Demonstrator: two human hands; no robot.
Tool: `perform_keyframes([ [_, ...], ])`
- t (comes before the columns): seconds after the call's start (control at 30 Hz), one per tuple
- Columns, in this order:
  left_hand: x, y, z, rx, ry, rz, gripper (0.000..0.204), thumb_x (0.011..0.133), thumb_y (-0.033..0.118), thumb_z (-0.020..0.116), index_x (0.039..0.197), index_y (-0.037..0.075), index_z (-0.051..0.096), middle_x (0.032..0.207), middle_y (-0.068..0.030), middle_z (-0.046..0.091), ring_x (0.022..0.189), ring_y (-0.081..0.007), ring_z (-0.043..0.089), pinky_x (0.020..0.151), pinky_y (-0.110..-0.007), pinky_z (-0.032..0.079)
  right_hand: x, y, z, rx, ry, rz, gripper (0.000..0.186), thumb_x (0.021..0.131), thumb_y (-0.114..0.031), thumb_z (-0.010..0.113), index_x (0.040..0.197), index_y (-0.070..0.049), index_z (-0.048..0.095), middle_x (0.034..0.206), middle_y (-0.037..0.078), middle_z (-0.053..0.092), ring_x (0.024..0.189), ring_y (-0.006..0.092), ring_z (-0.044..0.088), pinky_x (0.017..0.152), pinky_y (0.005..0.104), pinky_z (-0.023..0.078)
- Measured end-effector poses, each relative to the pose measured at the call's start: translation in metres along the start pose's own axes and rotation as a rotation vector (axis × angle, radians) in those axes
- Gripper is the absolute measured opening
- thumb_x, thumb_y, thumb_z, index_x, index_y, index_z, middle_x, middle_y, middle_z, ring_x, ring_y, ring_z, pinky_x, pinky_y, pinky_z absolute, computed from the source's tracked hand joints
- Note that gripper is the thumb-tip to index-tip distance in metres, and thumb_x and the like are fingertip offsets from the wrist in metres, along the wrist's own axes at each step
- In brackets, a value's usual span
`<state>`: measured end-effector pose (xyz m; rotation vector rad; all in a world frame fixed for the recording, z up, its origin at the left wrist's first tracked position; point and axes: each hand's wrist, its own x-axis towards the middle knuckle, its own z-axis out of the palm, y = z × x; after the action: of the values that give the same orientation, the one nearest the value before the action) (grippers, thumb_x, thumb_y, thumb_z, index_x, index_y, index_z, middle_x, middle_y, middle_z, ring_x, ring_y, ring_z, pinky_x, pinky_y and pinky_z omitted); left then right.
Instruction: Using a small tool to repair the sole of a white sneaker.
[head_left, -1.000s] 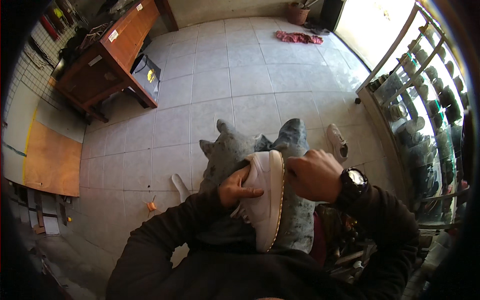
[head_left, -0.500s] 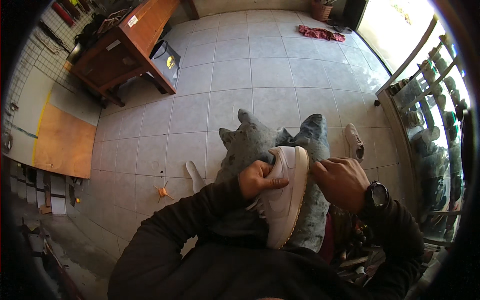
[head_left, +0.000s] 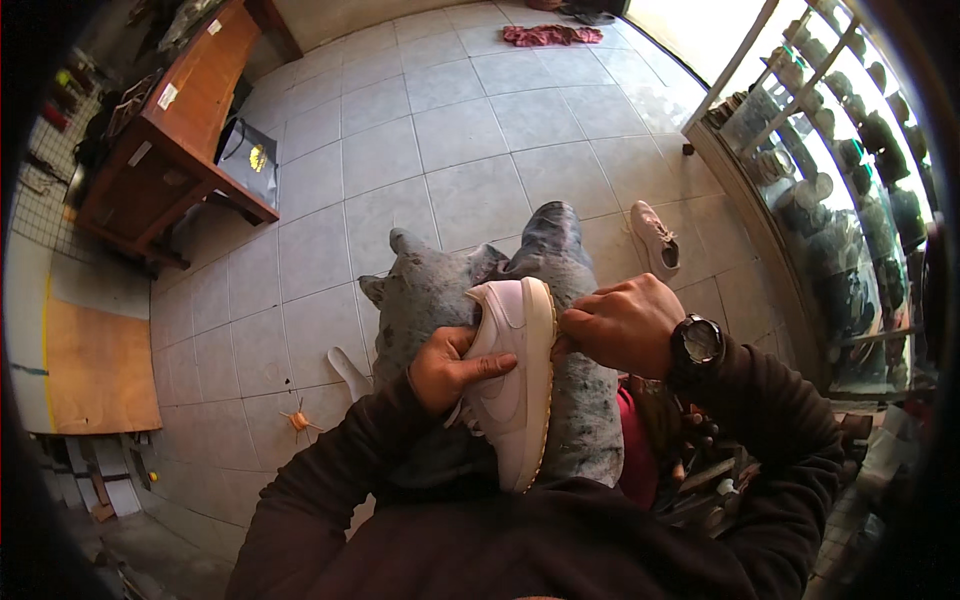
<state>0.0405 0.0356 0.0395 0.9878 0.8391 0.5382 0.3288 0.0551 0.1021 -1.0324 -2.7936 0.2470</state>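
A white sneaker (head_left: pixel 508 405) lies on its side across my lap, its sole facing right. Small yellowish stitches run along the sole's edge. My left hand (head_left: pixel 452 368) is closed around the upper near the shoe's opening, thumb pressed on its side. At the sole's edge, my right hand (head_left: pixel 628 325) is closed in a pinch; whatever its fingers hold is hidden. Beneath the shoe, a stained grey cloth (head_left: pixel 590 430) covers my legs.
A second light shoe (head_left: pixel 655 240) stands on the tiles beyond my right hand. To the left lie a white insole (head_left: pixel 348 373) and an orange bundle of thread (head_left: pixel 299 421). A wooden desk (head_left: pixel 165 150) is at far left, a glass display case (head_left: pixel 850 220) at right.
The whole view has swung, so the room sits farther left and is tilted. My right fingers are closer to the sole's edge. My left hand keeps its hold on the sneaker.
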Motion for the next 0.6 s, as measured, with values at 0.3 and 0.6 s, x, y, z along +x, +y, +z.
perform_keyframes([
  [0.3, -0.002, -0.003, 0.003, 0.033, 0.085, 0.01, 0.039, 0.099, 0.024, 0.083, 0.12, -0.008, 0.075, 0.107, -0.0132, 0.08, 0.096, -0.0191, 0.075, 0.088, -0.034, 0.06, -0.033, -0.004, 0.02, -0.003, 0.261, 0.399, 0.071, 0.084, -0.069, 0.082, 0.058, -0.009, 0.054, 0.056, 0.007, 0.051, 0.052, 0.0312, 0.059, 0.051, 0.0442, 0.046],
  [0.6, -0.004, 0.02, 0.003, 0.372, 0.107, -0.022, 0.042, 0.099, 0.028, 0.084, 0.118, -0.009, 0.076, 0.104, -0.0132, 0.081, 0.093, -0.0187, 0.074, 0.088, -0.035, 0.06, -0.101, 0.013, 0.041, 0.019, 0.399, 0.843, 0.065, 0.09, -0.068, 0.079, 0.066, -0.008, 0.069, 0.055, 0.013, 0.054, 0.051, 0.0373, 0.053, 0.052, 0.0421, 0.045],
])
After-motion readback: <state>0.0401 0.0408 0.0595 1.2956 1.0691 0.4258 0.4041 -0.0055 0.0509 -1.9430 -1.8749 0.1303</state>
